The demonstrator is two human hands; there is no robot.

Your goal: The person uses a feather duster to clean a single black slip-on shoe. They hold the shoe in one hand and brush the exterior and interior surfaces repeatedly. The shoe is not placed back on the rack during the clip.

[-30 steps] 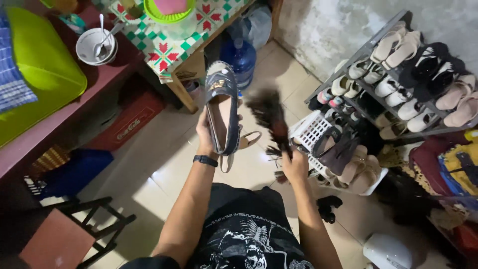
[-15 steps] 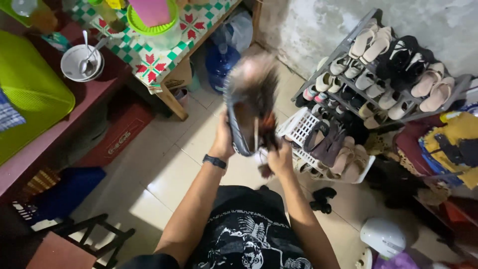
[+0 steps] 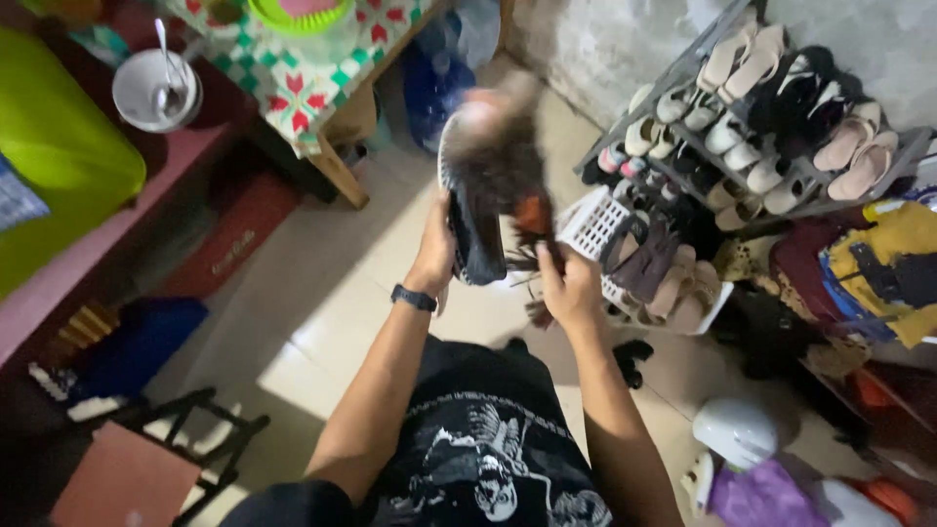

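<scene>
My left hand [image 3: 435,256] grips a dark flat shoe [image 3: 475,226] by its side and holds it upright in front of me. A black band sits on that wrist. My right hand [image 3: 568,285] holds a dark brush with bushy bristles [image 3: 500,156], and the brush lies against the shoe's upper part. The brush is blurred by motion. Both hands are over the tiled floor, just left of a white plastic basket [image 3: 591,221].
A slanted shoe rack [image 3: 781,117] full of sandals stands at the right, with more footwear in the basket. A table with a patterned cloth [image 3: 303,68] and a bowl with a spoon [image 3: 156,90] are at upper left. A dark stool [image 3: 146,459] is at lower left.
The brush, held apart to the right of the shoe a second ago, has come onto the shoe and sweeps across it. The shoe stays in my left hand.
</scene>
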